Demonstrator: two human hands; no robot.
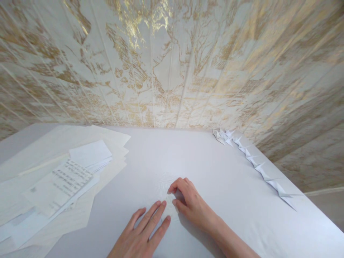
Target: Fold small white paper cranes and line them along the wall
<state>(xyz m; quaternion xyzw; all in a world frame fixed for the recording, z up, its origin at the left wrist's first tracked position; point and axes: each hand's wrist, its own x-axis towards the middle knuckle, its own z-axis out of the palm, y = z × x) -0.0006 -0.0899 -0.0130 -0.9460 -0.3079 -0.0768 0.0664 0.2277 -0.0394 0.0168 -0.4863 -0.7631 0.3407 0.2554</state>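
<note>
A small pale piece of paper (170, 205) lies on the white table between my hands, its outline faint against the surface. My left hand (147, 229) rests flat with fingers spread, its fingertips at the paper's left and lower side. At the paper's right side is my right hand (188, 200), its fingers curved and the thumb apart from the index finger. Nothing shows in the gap between that thumb and finger.
Loose sheets (107, 143) and a printed paper (64, 182) are piled at the left. A row of folded paper cranes (252, 161) runs along the table's right edge. A patterned wall (166, 71) stands behind the table (166, 154).
</note>
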